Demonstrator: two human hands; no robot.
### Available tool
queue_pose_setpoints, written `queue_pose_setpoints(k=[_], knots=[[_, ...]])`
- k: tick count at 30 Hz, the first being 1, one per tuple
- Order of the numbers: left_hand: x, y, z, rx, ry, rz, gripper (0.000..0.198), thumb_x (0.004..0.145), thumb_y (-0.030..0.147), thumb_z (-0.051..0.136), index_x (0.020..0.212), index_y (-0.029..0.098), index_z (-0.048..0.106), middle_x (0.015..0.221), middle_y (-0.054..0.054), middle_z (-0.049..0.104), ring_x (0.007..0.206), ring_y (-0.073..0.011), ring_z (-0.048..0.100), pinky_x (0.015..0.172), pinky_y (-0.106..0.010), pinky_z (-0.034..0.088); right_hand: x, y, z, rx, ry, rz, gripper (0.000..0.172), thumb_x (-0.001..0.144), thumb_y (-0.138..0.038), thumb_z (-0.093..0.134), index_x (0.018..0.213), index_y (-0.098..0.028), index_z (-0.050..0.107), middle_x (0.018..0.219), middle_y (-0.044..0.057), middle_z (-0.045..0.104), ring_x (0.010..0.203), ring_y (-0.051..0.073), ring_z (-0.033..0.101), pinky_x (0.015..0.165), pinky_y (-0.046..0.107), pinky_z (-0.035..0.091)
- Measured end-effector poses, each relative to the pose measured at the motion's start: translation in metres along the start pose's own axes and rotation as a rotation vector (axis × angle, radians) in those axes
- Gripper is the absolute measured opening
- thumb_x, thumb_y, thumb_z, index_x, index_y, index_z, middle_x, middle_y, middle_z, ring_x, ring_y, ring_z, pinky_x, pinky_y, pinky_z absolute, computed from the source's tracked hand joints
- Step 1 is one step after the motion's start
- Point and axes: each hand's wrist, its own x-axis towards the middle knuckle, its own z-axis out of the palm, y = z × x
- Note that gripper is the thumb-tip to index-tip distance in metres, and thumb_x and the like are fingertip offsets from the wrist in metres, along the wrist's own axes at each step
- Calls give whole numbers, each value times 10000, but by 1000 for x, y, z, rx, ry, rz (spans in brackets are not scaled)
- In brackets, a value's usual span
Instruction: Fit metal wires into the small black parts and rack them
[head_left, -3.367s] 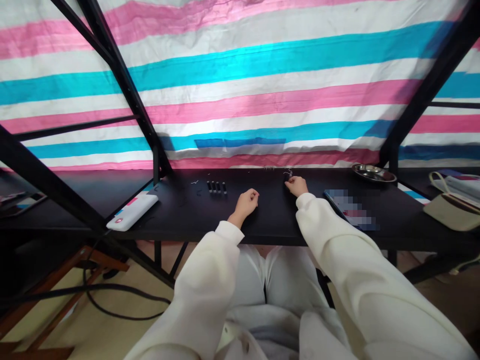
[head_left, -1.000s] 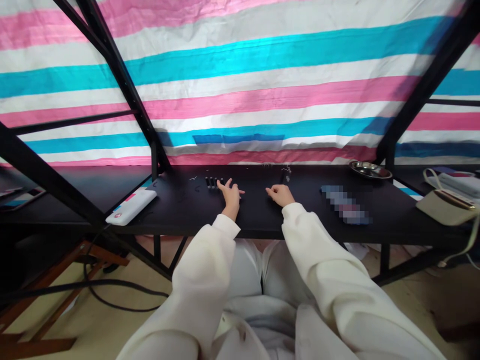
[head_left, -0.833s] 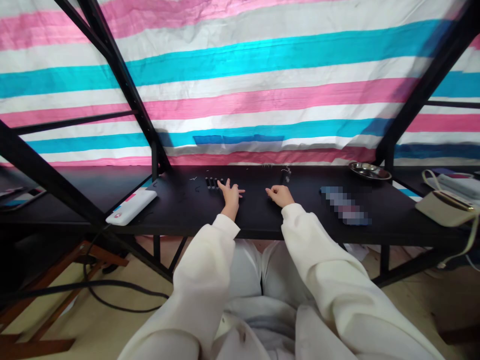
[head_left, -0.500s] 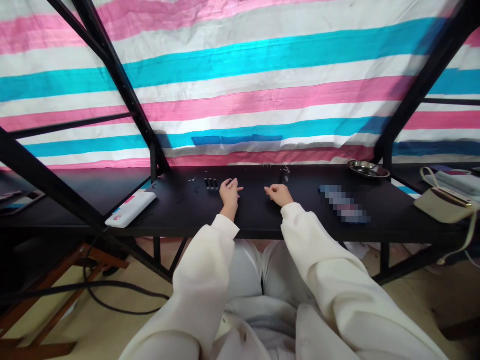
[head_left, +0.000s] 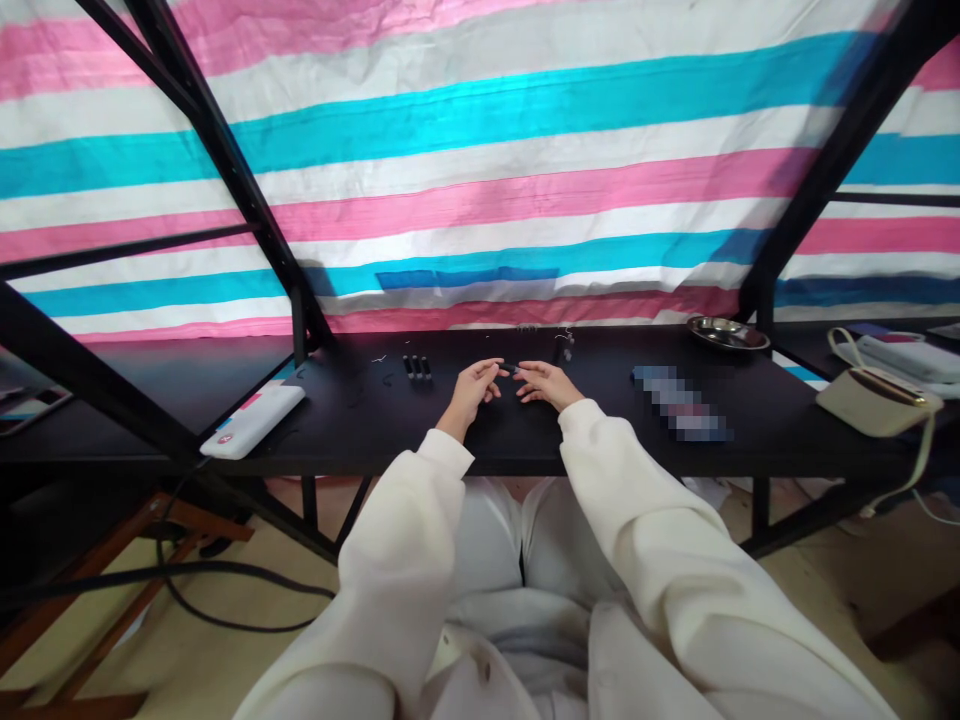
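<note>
On my remote screen, a half-open left hand (head_left: 471,392) and right hand (head_left: 547,383) meet at a tiny dark piece (head_left: 510,368), right of three dark pieces (head_left: 417,367): likely light, a fingertip pinch; grip unclear.

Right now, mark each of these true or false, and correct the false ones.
A small dark item lies between the fingertips of the left hand and the right hand: true.
The steel dish is left of the hands: false; the steel dish is far to their right, at the back edge of the black table.
Three small black pieces sit in a row left of the hands: true.
The white rectangular case lies right of the right hand: false; the white rectangular case lies left of the left hand, at the table's front edge.
</note>
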Motion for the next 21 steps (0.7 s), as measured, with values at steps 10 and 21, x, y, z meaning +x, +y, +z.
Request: queue_pose_setpoints(k=[10, 21], knots=[[0, 0, 2, 16, -56, -34, 380, 754, 361, 587, 1030, 101, 568, 973, -152, 665, 443, -62, 551, 349, -162, 269, 4, 2, -5, 40, 64, -140, 431, 499, -458, 770, 749, -148, 603, 591, -5, 614, 467, 96, 552, 507, 267, 504], [1, -2, -1, 71, 144, -81, 305, 766, 317, 572, 962, 83, 569, 912, -142, 675, 413, -50, 522, 347, -167, 254, 6, 0, -8, -15, 263, -178, 390, 538, -458, 727, 743, -158, 585, 571, -22, 575, 440, 76, 496, 433, 227, 430]])
